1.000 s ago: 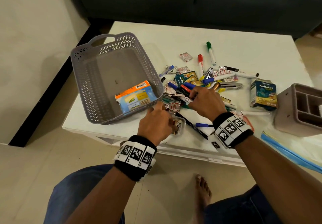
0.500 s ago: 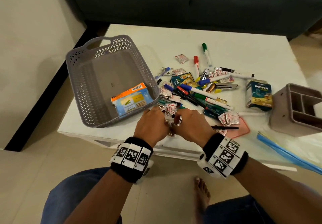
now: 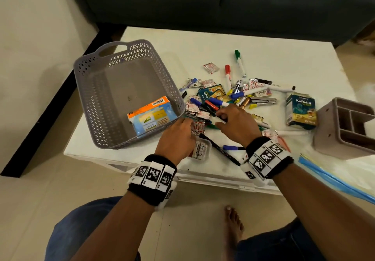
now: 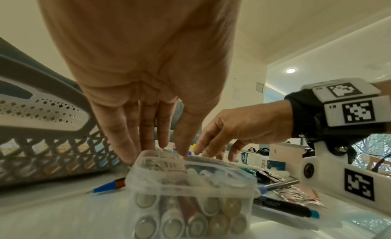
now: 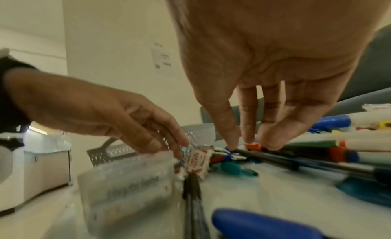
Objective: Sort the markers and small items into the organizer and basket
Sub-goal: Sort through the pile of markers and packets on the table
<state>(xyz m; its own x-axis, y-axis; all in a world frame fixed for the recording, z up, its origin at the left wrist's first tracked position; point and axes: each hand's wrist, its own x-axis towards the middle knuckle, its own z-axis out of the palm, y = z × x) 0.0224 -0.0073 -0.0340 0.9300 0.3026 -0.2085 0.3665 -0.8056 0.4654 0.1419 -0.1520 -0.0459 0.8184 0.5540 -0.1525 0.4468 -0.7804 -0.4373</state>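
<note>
Head view showed both forearms reaching forward from the near edge of the white table (image 3: 284,43), each wrist wrapped in a black band with black-and-white marker tiles. The left hand (image 3: 176,137) lay palm down just right of the grey basket (image 3: 129,90), over a clear plastic box of batteries (image 3: 200,150) at the table's near edge. From the left wrist view its fingers (image 4: 118,125) pointed straight down and close together, tips at the far rim of that box (image 4: 190,192) and at a red-and-white foil wrapper (image 3: 197,127); they looked extended, not curled, and whether they pinched the wrapper could not be told. The right hand (image 3: 237,122) was also palm down, over the near side of the pile of markers (image 3: 215,102). In the right wrist view its fingers (image 5: 249,119) hung down, slightly spread, tips touching the pens, with nothing gripped.

A black pen (image 3: 219,150) lay slanted between the two wrists, with a blue-capped pen (image 3: 231,147) beside it. The basket held one orange-and-blue packet (image 3: 151,114) against its right wall. More markers, red (image 3: 228,74), green (image 3: 239,62) and blue, lay scattered beyond the hands among foil wrappers, a stapler (image 3: 263,100) and a Koflet-H box (image 3: 301,108) standing upright. The brown organizer (image 3: 343,128) sat at the right edge of the table, its compartments open upward, well apart from the pile. A blue-edged plastic sleeve (image 3: 332,179) lay at the near right corner.
</note>
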